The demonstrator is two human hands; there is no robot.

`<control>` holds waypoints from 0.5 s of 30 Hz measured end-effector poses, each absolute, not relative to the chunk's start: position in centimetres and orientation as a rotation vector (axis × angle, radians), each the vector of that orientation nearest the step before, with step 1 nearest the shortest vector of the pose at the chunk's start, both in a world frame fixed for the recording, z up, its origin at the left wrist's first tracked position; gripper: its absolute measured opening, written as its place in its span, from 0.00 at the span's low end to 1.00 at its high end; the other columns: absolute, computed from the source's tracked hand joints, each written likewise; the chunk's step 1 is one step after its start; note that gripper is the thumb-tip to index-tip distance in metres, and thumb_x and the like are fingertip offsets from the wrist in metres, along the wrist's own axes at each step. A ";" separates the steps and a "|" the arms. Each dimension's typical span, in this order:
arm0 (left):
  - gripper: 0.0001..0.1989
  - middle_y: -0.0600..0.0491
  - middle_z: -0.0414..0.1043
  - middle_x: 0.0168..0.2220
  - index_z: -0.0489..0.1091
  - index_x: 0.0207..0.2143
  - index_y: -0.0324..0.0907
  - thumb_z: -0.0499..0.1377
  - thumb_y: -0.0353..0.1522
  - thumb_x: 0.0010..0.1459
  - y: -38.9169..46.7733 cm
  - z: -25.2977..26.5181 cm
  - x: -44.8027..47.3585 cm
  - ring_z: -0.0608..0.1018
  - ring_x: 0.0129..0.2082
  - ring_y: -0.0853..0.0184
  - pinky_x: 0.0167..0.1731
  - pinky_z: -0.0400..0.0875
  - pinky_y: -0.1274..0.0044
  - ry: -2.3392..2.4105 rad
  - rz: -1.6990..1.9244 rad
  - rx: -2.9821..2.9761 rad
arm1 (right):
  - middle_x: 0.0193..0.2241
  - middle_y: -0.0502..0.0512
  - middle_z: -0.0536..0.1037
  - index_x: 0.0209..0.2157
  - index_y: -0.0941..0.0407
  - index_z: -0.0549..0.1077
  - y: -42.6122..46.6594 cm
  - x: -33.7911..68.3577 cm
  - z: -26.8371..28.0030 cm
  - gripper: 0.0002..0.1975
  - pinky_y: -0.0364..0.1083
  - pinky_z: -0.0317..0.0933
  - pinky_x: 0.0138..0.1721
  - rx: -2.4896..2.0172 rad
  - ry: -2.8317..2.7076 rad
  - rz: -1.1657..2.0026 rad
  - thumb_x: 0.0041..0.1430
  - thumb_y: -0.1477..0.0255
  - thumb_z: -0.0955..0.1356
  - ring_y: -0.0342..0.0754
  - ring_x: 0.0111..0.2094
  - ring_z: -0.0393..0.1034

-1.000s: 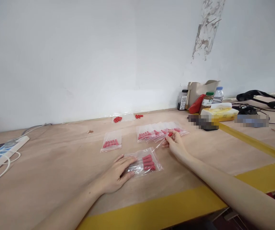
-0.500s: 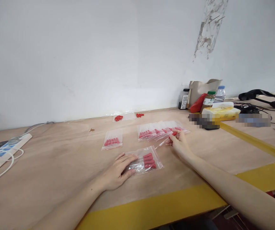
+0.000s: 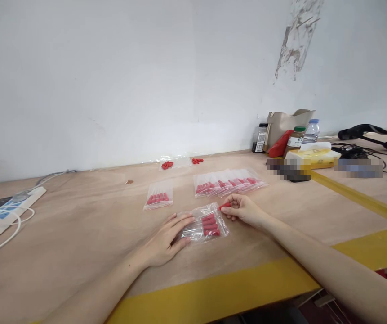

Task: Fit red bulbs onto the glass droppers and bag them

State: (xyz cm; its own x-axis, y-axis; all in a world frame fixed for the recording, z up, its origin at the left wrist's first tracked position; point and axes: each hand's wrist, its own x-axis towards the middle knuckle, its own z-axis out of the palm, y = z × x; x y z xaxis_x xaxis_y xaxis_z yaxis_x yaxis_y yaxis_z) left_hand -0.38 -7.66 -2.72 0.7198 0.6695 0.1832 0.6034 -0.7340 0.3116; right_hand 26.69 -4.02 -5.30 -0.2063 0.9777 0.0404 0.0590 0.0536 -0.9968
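Observation:
My left hand (image 3: 166,239) lies with fingers stretched out over the left end of a clear plastic bag (image 3: 196,231), touching it against the table. Inside that bag are several glass droppers with red rubber bulbs (image 3: 210,225) pointing right. At the bag's upper right corner, my right hand (image 3: 242,209) is closed on a dropper by its red bulb (image 3: 225,205). That dropper's glass tube runs left along the bag's upper edge; I cannot tell whether it is inside. Behind lie a filled zip bag (image 3: 158,194) of droppers and an overlapping row of filled bags (image 3: 229,182).
Two small groups of red bulbs (image 3: 167,165) lie on clear plastic near the wall. A power strip (image 3: 14,211) with white cables is on the left. At the right stand bottles (image 3: 294,140), a beige bag (image 3: 284,128) and a tissue pack (image 3: 313,157). Yellow tape (image 3: 233,288) lines the front edge.
My right hand has moved left and toward me with the dropper, from beside the row of filled bags to the clear bag's corner. My left hand stays on the bag.

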 end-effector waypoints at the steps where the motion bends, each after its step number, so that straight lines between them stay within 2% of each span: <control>1: 0.22 0.55 0.53 0.58 0.50 0.57 0.49 0.48 0.37 0.60 -7.7 -2.7 -0.4 0.56 0.57 0.63 0.56 0.50 0.66 1.017 0.417 2.694 | 0.19 0.46 0.70 0.26 0.58 0.65 -3.9 26.7 -5.4 0.15 0.41 0.61 0.23 -1.113 -1.509 1.242 0.39 0.65 0.71 0.38 0.20 0.64; 6: 0.22 0.55 0.51 0.59 0.50 0.57 0.49 0.47 0.37 0.60 -7.6 -2.8 -0.4 0.55 0.58 0.63 0.56 0.51 0.66 1.029 0.395 2.689 | 0.17 0.45 0.64 0.26 0.59 0.72 -3.4 26.3 -5.5 0.11 0.39 0.55 0.22 -1.128 -1.757 0.964 0.41 0.67 0.71 0.38 0.20 0.58; 8: 0.22 0.55 0.51 0.59 0.50 0.57 0.49 0.47 0.38 0.60 -7.6 -2.9 -0.5 0.54 0.58 0.63 0.56 0.51 0.66 1.030 0.384 2.691 | 0.17 0.44 0.63 0.29 0.59 0.73 -3.6 26.0 -5.4 0.10 0.39 0.54 0.21 -1.137 -1.786 0.944 0.42 0.68 0.70 0.37 0.19 0.56; 15: 0.22 0.55 0.49 0.59 0.49 0.57 0.49 0.47 0.37 0.61 -7.5 -2.8 -0.4 0.53 0.58 0.64 0.56 0.50 0.66 1.019 0.382 2.699 | 0.25 0.50 0.72 0.34 0.59 0.72 -4.0 25.4 -5.6 0.11 0.41 0.60 0.28 -0.990 -1.792 1.080 0.46 0.69 0.68 0.41 0.26 0.64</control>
State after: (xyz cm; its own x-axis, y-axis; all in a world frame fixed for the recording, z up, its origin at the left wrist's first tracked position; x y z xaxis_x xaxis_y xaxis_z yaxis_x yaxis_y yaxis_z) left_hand -0.45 -7.48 -2.83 0.7239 0.6710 0.1601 0.6109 -0.7314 0.3032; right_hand 25.39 -3.96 -5.56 -0.3705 0.8987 0.2346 0.2121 0.3277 -0.9206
